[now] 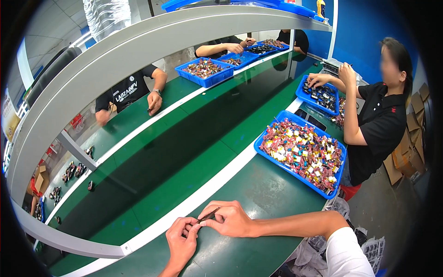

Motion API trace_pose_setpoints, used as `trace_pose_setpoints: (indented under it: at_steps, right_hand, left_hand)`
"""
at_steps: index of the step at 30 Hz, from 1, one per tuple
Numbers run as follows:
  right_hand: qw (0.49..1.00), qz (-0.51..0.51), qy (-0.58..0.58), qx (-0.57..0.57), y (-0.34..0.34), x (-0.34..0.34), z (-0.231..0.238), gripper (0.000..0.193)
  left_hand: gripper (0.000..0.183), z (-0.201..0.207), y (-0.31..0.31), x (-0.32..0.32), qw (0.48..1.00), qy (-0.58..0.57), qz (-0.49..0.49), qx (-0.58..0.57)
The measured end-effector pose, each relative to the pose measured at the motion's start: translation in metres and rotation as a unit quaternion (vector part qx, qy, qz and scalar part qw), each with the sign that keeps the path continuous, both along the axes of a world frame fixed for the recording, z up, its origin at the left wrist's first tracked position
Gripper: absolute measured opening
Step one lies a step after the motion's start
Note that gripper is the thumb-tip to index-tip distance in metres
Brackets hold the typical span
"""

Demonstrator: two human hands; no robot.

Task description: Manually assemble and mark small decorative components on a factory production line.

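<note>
Just above the green worktop (258, 194), my two hands meet at the near edge of the table. A slender dark piece (210, 215) lies slantwise between them, too small to tell its kind. My right hand (230, 219) pinches it between thumb and fingers. At its lower end, my left hand (181, 242) is closed with thumb and fingertips against it. Part of the piece is hidden by the fingers. Farther right stands a blue tray (295, 173) heaped with small red, white and yellow electronic parts (302, 150).
A green conveyor belt (161, 203) with white edges runs beyond my hands. A grey curved frame (69, 69) arches overhead. At right, a co-worker (378, 111) reaches into a blue tray of black parts (320, 94). More people and blue trays (207, 81) line the far side.
</note>
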State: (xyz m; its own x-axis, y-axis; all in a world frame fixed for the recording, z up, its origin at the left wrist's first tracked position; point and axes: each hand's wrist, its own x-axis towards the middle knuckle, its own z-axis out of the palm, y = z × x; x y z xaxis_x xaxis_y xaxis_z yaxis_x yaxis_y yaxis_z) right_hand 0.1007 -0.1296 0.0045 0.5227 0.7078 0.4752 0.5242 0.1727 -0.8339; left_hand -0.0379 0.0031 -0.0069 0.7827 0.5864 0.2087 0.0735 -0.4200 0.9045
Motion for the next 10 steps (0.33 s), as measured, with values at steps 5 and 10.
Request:
trace_pose_setpoints:
  at_steps: [5,10]
  right_hand:
    - [1.0,0.003,-0.003,0.013,-0.0004,0.0003,-0.0009,0.036]
    - [1.0,0.001,0.001,-0.005,0.0001,0.0009,-0.0028,0.039]
  left_hand:
    - [0.008,0.0026,-0.0017,0.0004,1.0,-0.004,-0.001,-0.004]
    - [0.008,0.0018,-0.0013,0.0,1.0,-0.001,-0.001,-0.001]
